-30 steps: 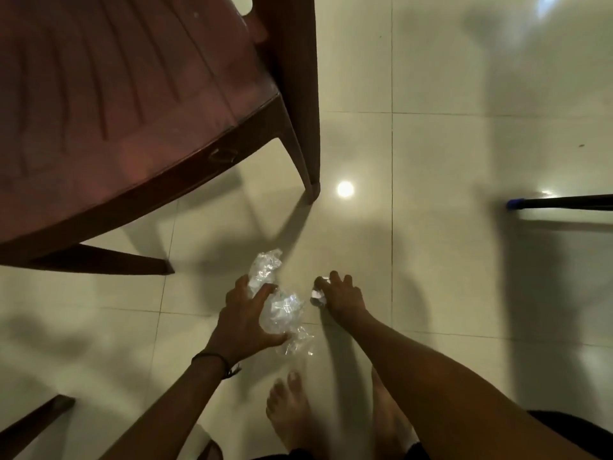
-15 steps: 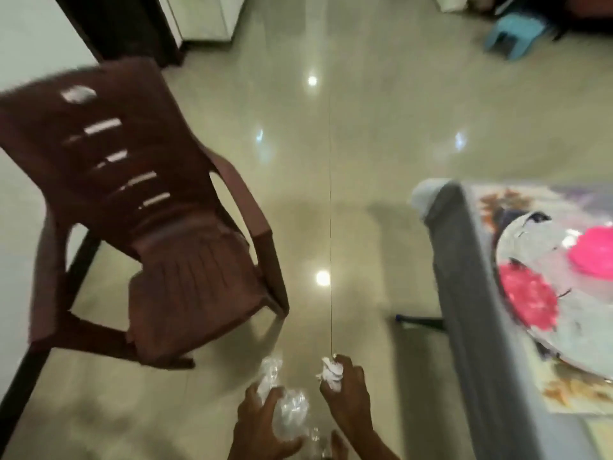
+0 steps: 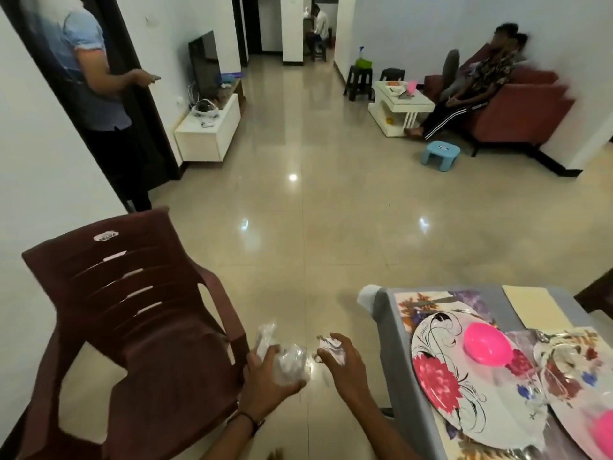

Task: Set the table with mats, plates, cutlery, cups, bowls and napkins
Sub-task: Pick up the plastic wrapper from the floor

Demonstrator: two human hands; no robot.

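Hands sit low in the view, near six o'clock, both forearms reaching forward over the glossy tiled floor [image 3: 331,227]. The left hand [image 3: 265,380], a dark band at its wrist, shows its back to the camera; its fingers and thumb curl round a crumpled clear plastic wrapper [image 3: 288,363], whose loose end sticks up toward twelve o'clock. The right hand [image 3: 345,370], just beside it at three o'clock and not touching it, is also seen from behind, fingers bent over a balled white napkin [image 3: 330,346] held at the fingertips.

The grey worktop [image 3: 388,343] fills the four o'clock corner, close to the right forearm. On it lies a floral mat [image 3: 418,302] carrying a flower-patterned plate [image 3: 464,403], and a pink bowl [image 3: 486,341] rests upside down on that plate. A plain cream mat [image 3: 534,307] lies at the worktop's far edge, toward two o'clock from the bowl. A brown plastic chair [image 3: 149,343] stands at eight o'clock, its arm just beside the left hand.
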